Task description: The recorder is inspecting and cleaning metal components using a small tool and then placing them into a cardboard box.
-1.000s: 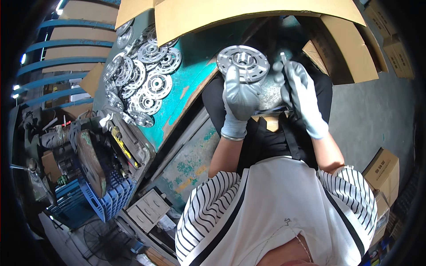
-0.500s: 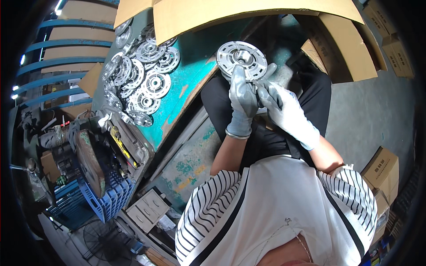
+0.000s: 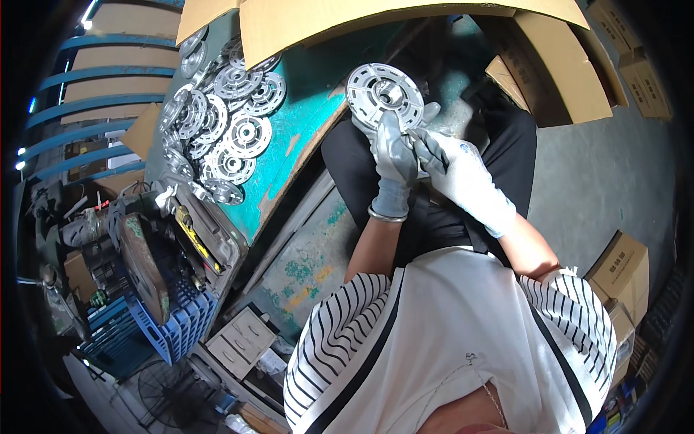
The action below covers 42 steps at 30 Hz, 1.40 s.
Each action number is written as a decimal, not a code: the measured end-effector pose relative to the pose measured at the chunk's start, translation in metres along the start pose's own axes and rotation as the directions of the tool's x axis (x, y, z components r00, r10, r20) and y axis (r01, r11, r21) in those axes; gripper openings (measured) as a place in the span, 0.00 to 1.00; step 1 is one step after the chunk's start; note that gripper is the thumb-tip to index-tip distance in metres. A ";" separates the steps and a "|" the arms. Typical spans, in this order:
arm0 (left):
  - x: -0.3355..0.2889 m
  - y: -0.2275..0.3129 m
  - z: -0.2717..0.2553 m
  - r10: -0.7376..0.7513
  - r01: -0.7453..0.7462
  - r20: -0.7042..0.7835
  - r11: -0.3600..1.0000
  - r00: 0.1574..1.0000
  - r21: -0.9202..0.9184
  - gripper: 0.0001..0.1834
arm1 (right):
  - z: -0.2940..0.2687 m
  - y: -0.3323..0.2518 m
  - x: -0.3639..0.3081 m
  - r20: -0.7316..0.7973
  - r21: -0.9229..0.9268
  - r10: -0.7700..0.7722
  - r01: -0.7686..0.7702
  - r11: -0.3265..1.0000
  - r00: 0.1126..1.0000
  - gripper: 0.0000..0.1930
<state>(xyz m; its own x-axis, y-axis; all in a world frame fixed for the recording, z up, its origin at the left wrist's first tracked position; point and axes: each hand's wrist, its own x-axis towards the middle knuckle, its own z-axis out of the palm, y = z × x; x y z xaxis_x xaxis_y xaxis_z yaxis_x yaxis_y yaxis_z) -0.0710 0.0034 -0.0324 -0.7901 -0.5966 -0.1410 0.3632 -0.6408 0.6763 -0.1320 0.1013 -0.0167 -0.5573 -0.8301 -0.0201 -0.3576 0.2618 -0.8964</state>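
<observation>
A round silver metal disc (image 3: 365,94) with slots around its rim and a hub in the middle is tilted above my lap. My left hand (image 3: 395,159), in a grey-coated glove, grips its lower edge with the thumb on the face. Close beside it, my right hand (image 3: 463,173) in a white glove with grey fingertips is closed just below the disc's edge. Its fingers are pinched near the left thumb, and what they hold is too small to make out. Many similar metal discs (image 3: 248,133) lie heaped on the green tabletop (image 3: 289,134) to the left.
An open cardboard box (image 3: 405,9) overhangs the table's far side, its flaps (image 3: 560,65) reaching right. A blue plastic crate (image 3: 177,329) with tools and machine parts stands at the left, above a floor fan (image 3: 170,390). More cartons (image 3: 618,267) sit at the right.
The disc and both hands have shifted slightly left in the view, as has the whole scene. The disc is turned a little, and the right fingers have moved slightly nearer the left thumb.
</observation>
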 end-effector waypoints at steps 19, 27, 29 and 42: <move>-0.005 0.009 0.005 0.080 -0.075 -0.096 0.996 0.992 0.051 0.27 | -0.002 -0.007 -0.005 0.083 0.035 -0.023 0.020 0.999 0.996 0.18; -0.001 0.007 0.005 0.157 -0.141 -0.109 0.981 0.982 0.136 0.27 | -0.001 0.000 -0.005 0.022 0.147 -0.112 0.107 0.983 0.994 0.17; 0.002 0.004 -0.001 0.150 -0.148 -0.135 0.989 0.979 0.029 0.27 | -0.010 -0.015 -0.003 0.155 0.253 0.146 -0.182 0.950 0.977 0.17; -0.004 0.002 -0.020 -0.044 0.045 -0.006 0.986 0.999 0.162 0.28 | 0.008 0.003 -0.003 -0.099 -0.059 -0.237 0.232 0.971 0.966 0.07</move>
<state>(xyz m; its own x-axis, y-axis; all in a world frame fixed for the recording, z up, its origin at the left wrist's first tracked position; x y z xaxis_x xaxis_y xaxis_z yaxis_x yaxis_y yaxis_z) -0.0570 -0.0055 -0.0451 -0.8022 -0.5708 -0.1753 0.2425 -0.5797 0.7779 -0.1259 0.1005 -0.0226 -0.5276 -0.8157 0.2370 -0.5212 0.0906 -0.8486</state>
